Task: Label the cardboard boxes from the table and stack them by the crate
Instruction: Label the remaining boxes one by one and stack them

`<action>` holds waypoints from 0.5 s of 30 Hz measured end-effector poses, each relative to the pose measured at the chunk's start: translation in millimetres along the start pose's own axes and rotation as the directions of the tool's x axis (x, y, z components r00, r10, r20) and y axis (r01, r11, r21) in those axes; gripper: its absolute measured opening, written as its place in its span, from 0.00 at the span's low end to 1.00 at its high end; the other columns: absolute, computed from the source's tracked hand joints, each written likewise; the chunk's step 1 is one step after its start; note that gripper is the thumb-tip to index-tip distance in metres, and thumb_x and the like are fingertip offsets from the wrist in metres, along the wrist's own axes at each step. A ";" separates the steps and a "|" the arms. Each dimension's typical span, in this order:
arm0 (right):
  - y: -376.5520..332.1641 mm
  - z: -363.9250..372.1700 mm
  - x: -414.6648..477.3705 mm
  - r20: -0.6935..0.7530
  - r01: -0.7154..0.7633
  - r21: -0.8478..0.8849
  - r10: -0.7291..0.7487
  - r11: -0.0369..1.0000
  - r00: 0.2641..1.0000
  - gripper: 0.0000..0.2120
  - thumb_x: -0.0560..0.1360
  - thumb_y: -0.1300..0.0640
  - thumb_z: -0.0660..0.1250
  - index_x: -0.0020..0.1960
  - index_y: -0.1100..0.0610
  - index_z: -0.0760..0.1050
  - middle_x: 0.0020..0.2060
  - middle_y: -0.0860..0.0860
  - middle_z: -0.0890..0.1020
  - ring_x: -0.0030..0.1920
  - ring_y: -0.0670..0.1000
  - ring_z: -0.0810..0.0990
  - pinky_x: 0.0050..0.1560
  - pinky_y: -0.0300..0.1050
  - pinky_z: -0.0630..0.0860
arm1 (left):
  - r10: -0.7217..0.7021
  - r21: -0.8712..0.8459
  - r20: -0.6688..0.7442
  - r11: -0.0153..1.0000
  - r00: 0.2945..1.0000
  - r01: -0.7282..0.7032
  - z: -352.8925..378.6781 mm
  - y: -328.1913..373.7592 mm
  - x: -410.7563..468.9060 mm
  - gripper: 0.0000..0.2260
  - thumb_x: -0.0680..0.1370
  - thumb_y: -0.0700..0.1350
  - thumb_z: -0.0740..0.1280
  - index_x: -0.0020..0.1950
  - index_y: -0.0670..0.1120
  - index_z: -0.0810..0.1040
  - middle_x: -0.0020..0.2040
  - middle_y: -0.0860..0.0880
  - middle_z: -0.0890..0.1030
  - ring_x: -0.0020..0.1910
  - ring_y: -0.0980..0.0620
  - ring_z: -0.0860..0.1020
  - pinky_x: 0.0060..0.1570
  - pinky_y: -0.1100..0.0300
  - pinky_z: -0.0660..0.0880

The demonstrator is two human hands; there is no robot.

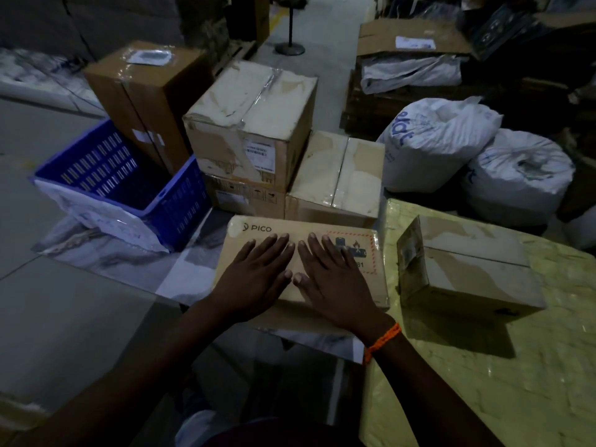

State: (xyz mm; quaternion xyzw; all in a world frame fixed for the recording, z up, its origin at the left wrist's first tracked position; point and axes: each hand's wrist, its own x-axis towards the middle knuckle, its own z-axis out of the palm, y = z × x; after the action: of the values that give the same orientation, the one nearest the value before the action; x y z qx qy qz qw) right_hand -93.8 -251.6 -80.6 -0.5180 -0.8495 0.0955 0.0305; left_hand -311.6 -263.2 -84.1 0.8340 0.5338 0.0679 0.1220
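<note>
A flat cardboard box marked PICO (245, 250) lies just left of the yellow-covered table (483, 382), over the floor. My left hand (258, 275) and my right hand (329, 279) both press flat on its top, fingers straight, side by side. A red-bordered battery warning mark shows by my right fingers. Whatever lies under my palms is hidden. A second cardboard box (467, 269) stands on the table to the right. The blue crate (122, 175) sits on the floor at the left, with stacked cardboard boxes (254, 124) beside it.
A tall brown box (145, 91) stands behind the crate. A low box (338, 175) sits right of the stack. White sacks (435, 143) and a wooden pallet (371, 101) fill the right. White plastic sheeting (106, 221) drapes over the crate's near edge.
</note>
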 end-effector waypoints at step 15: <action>27.6 3.7 3.5 -0.123 -0.186 0.018 0.187 0.982 0.975 0.40 0.80 0.28 0.47 0.85 0.49 0.46 0.84 0.53 0.46 0.84 0.55 0.44 0.80 0.63 0.42 | -0.150 -0.017 -0.106 0.989 0.983 0.149 -1.7 -16.8 1.6 0.30 0.83 0.64 0.42 0.83 0.53 0.54 0.84 0.49 0.49 0.82 0.50 0.44 0.80 0.41 0.44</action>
State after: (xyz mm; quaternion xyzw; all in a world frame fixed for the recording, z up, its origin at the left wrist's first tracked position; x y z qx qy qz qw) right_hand -71.9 -236.6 -89.8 -0.6004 -0.7932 0.0681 0.0756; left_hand -326.0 -254.8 -87.1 0.7863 0.6003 0.1053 0.1019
